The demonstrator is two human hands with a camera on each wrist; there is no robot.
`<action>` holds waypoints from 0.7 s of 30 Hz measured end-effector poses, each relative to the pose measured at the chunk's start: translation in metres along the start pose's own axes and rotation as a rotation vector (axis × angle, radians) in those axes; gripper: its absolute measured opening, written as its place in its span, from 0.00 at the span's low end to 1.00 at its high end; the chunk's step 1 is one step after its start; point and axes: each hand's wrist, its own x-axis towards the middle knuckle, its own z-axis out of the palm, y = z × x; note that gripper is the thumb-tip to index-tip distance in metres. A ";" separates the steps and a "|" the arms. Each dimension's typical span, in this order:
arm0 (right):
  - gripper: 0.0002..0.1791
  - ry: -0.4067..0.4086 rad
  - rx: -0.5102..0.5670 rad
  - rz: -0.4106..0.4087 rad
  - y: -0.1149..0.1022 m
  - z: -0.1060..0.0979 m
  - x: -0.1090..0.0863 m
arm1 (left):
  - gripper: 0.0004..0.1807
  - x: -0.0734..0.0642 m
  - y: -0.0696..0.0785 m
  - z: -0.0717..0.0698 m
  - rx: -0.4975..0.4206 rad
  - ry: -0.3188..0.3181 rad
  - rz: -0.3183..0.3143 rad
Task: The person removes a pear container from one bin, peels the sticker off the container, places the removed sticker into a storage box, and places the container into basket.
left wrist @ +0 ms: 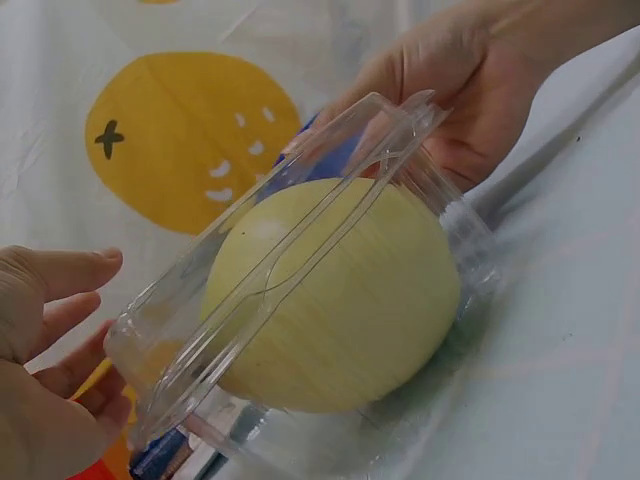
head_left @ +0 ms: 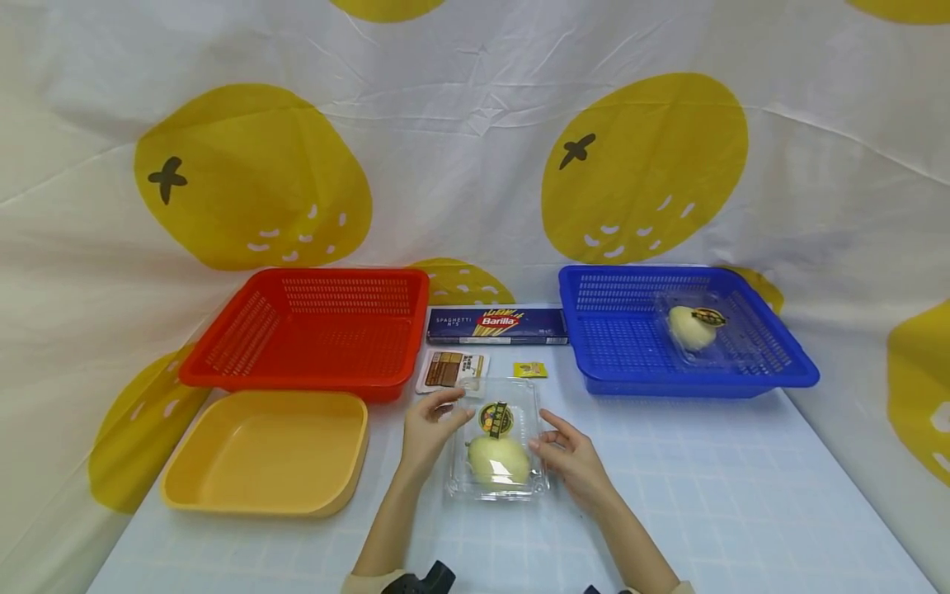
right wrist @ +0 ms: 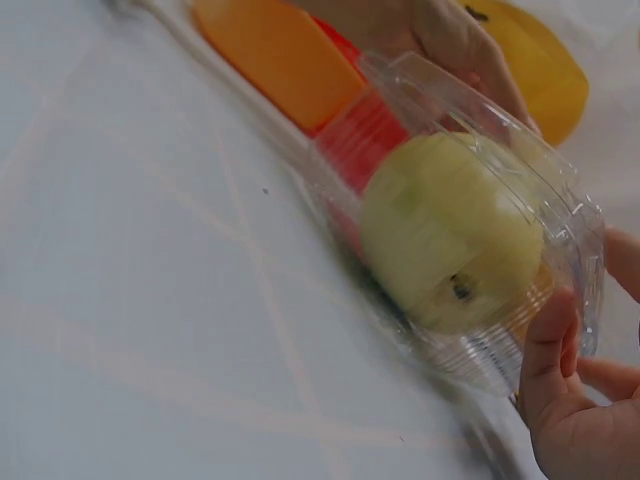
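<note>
A clear plastic clamshell box [head_left: 523, 396] lies in front of me with a round, pale yellow fruit [head_left: 499, 462] inside. On its lid is a round sticker [head_left: 496, 419]. My left hand [head_left: 426, 429] is at the box's upper left corner; in the left wrist view its thumb is off the plastic and its other fingers are close against the corner. From the right side, my right hand [head_left: 582, 470] touches the box edge with thumb and forefinger spread. In the right wrist view the right fingers [right wrist: 550, 340] are beside the box's rim.
A red basket [head_left: 349, 384] and a yellow tub [head_left: 260, 503] stand to the left. At the right, a blue basket [head_left: 609, 346] holds another boxed fruit [head_left: 692, 328]. Behind the box lie a spaghetti pack [head_left: 497, 325], a brown-and-white packet [head_left: 451, 370] and a small yellow packet [head_left: 530, 370].
</note>
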 end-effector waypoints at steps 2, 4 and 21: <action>0.38 0.000 0.002 0.002 0.001 0.000 0.001 | 0.18 0.004 0.004 0.005 0.004 -0.016 0.014; 0.38 0.003 0.002 0.001 0.001 0.000 0.001 | 0.18 0.006 0.011 0.010 0.010 -0.045 0.009; 0.37 0.022 0.016 0.027 0.001 0.002 -0.001 | 0.22 0.005 0.022 0.013 0.158 -0.267 -0.013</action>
